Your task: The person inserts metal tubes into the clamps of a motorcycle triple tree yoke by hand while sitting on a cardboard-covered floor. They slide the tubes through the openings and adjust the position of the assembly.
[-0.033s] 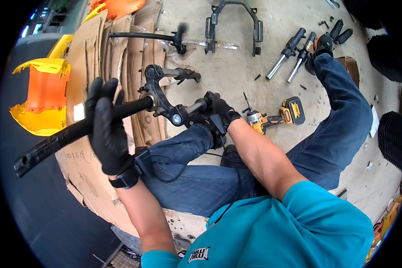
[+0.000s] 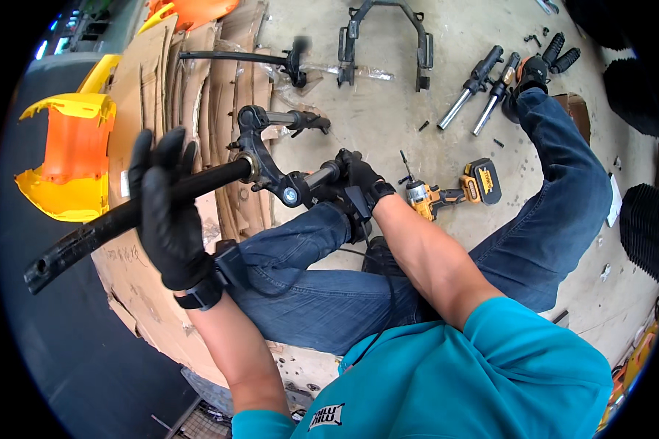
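Gloved hands [image 2: 170, 212] on tubular black steering stem [image 2: 132, 216]

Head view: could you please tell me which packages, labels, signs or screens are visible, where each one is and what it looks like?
Cardboard sheets: flattened brown packaging on the floor, upper left, under the black fork.
Small box: brown, open, on the floor at upper right beside the foot.
Shirt logo: small white patch on the teal shirt, bottom centre.
Drill label: black panel on the yellow battery, centre right.
No screens or signs show.
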Demonstrator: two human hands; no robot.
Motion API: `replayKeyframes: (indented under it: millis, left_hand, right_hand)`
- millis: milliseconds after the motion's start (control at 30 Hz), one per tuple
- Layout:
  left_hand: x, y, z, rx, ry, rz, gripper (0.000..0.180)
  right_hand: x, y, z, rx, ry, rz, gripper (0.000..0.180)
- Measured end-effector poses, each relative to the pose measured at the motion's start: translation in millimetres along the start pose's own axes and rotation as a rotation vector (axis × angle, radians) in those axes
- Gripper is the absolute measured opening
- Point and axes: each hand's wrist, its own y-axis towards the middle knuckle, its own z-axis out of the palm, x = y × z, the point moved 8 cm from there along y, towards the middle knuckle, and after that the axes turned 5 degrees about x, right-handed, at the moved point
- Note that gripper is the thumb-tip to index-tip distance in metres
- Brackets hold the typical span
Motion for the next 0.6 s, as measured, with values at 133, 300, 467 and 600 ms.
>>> replayKeyframes:
  millis: [133, 300, 467, 600]
  left_hand:
    - [-1, -2, -23, 0.099, -0.047, 0.035, 0.038]
    - [-1, -10, -28, 0.023, 0.035, 0.076, 0.037]
    - [-1, -10, -28, -0.004, 0.054, 0.096, 0.037]
    - [2, -19, -39, -0.049, 0.041, 0.069, 0.038]
  right_hand:
    - [6, 48, -45, 0.209, -0.847, -0.458, 0.027]
    - [-5, 62, -79, 0.185, -0.404, -0.279, 0.037]
    - [11, 15, -88, -0.053, -0.539, -0.072, 0.067]
    - [17, -40, -18, -0.143, -0.445, 0.095, 0.074]
